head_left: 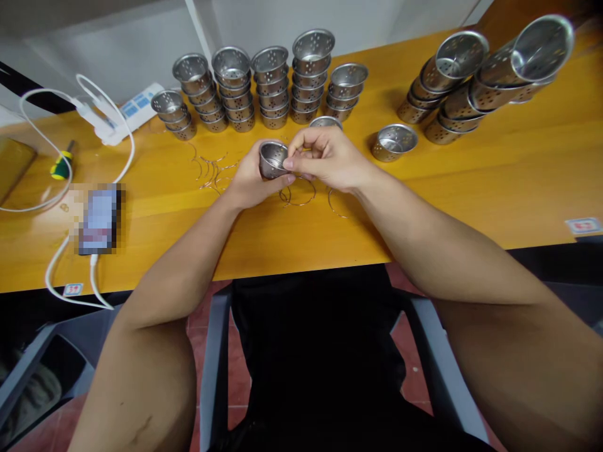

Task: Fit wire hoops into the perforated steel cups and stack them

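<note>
Handling one metal cup (273, 159), two hands (249, 179) (336, 160)

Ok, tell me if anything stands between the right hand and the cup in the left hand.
Nothing visible does. The right hand has its fingertips at the rim of the cup, which the left hand holds. Another cup stands beyond the right hand, out of the way.

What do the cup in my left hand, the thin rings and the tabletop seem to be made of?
Cup: metal, perhaps stainless steel; grey, shiny, with bright highlights. Thin rings: probably metal wire, given their coppery glint. Tabletop: glossy yellow-brown, reflecting light; perhaps varnished wood or laminate.
</note>
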Action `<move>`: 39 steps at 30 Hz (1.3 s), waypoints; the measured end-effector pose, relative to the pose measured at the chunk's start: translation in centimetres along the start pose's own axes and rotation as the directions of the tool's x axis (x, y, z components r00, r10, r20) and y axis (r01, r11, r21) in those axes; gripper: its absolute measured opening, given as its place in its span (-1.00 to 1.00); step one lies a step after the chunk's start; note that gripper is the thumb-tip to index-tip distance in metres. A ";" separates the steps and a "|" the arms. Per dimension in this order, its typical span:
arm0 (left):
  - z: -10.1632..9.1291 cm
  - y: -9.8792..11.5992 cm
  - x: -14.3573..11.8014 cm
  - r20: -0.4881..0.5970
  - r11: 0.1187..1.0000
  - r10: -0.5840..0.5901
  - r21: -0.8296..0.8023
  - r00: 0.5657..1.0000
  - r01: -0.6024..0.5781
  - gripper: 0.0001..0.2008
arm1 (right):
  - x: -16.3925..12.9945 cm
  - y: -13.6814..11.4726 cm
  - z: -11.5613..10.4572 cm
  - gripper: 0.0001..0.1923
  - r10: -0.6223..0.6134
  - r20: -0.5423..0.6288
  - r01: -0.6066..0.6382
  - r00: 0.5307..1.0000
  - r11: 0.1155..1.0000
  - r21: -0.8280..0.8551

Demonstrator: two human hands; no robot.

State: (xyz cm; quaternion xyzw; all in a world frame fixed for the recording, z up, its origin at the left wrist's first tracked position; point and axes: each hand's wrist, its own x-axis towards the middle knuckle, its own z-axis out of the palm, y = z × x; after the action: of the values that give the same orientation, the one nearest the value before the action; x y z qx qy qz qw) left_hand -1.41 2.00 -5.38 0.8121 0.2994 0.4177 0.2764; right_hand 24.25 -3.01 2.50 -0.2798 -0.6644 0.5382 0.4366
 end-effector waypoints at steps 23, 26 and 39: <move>0.1 1.0 -0.3 0.026 0.998 0.024 0.059 0.999 -0.026 -0.02 | -0.2 -0.1 -0.5 -0.32 0.036 0.094 -0.036 0.995 0.999 0.005; 0.1 0.5 -0.2 0.017 0.998 0.031 0.057 0.999 -0.032 -0.01 | -0.1 0.3 -0.5 -0.29 -0.008 0.072 0.010 0.997 1.000 -0.029; 0.0 -0.9 0.4 -0.146 0.997 0.049 0.063 0.988 -0.040 0.03 | -0.5 2.6 -1.1 -0.38 -0.309 -0.001 0.267 0.951 0.822 -0.503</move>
State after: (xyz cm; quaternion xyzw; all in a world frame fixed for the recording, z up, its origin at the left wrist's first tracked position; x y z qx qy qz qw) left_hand -1.46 2.96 -5.79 0.7932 0.3135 0.4736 0.2195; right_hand 25.20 -2.18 -0.12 -0.3012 -0.7962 0.2647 0.4530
